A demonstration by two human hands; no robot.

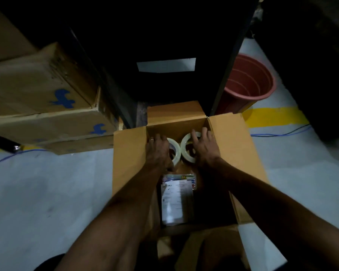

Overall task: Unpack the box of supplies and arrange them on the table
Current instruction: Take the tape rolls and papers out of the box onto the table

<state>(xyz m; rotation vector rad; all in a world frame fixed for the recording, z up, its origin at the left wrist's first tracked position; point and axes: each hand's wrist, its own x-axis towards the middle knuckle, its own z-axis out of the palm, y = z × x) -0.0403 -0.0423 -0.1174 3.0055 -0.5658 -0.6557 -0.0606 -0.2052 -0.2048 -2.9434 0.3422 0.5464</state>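
An open brown cardboard box point(237, 145) stands on the floor below me, its flaps folded outward. Both my arms reach into it. My left hand point(158, 151) grips a roll of clear tape point(176, 151) at the far end of the box. My right hand point(204, 147) grips a second roll of clear tape point(186, 147) right beside the first. The two rolls stand on edge and touch each other. Nearer to me inside the box lies a flat pack with a white printed label point(176, 200), colourful at its far end.
Stacked cardboard boxes with blue logos point(47, 106) sit at the left. A dark table or cabinet with a white label point(166, 64) rises behind the box. A reddish plastic bucket point(247, 83) stands at the right. Blue cables point(282, 133) and yellow lines point(276, 116) cross the grey floor.
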